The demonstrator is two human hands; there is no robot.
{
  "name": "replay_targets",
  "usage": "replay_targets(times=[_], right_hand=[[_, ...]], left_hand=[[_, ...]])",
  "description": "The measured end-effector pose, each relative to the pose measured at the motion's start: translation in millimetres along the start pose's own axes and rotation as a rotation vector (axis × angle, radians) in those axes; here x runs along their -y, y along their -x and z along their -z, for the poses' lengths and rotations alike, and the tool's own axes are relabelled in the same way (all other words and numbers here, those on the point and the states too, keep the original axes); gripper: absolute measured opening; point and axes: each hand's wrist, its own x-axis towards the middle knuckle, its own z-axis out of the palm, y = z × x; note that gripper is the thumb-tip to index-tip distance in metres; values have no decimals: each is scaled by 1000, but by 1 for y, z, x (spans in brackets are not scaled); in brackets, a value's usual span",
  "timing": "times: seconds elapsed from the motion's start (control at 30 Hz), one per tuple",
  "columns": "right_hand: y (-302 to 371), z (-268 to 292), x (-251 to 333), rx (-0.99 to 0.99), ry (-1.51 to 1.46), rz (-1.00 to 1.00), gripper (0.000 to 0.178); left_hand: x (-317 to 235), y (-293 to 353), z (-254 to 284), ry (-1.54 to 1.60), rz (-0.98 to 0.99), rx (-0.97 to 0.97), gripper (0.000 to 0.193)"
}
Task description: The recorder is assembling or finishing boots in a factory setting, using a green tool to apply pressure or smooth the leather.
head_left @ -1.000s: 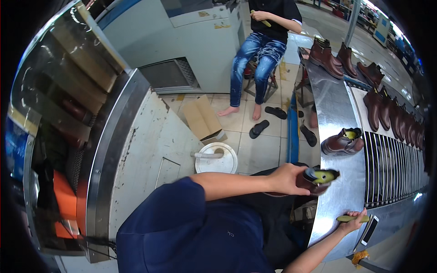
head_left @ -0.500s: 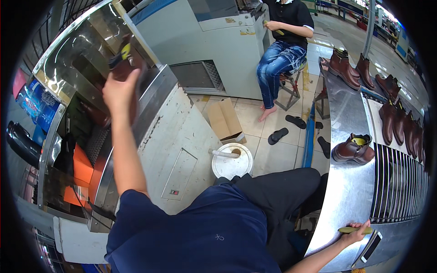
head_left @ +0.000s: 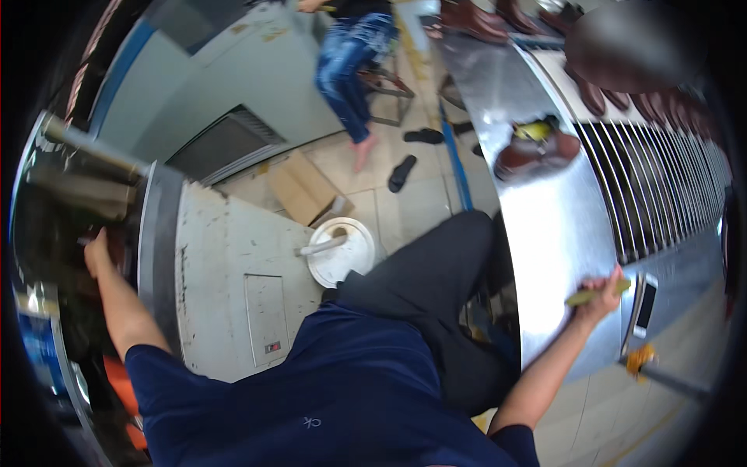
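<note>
My left hand [head_left: 97,253] reaches into the dim, clear-sided machine on the left. A dark brown shape [head_left: 117,247], apparently a boot, shows beside it; blur and shade hide whether the fingers hold it. My right hand [head_left: 597,299], low over the right-hand metal table [head_left: 548,257], is closed around an olive-yellow, stick-like tool [head_left: 580,296]. Farther up that table stands a brown leather boot [head_left: 538,156] with a yellow lining, touched by neither hand.
A white phone [head_left: 645,306] lies right of my right hand. Metal bars [head_left: 661,187] border the table, with several brown boots [head_left: 677,105] beyond. A lidded white bucket [head_left: 342,261] and a cardboard box [head_left: 305,187] stand on the floor. Ahead, a person [head_left: 354,62] sits on a stool.
The view has swung right. My left hand, which was gripping a boot above the machine's edge, is now down inside the machine. My right hand still holds the olive-yellow tool.
</note>
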Motion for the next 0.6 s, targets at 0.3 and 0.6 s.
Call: replay_targets(times=[0.3, 0.6], right_hand=[[-17, 47, 6, -7, 3, 43, 32], [-2, -4, 1, 41, 34, -1, 34]], left_hand=[[-95, 54, -47, 94, 24, -197, 98], [-108, 165, -14, 450, -685, -970, 59]])
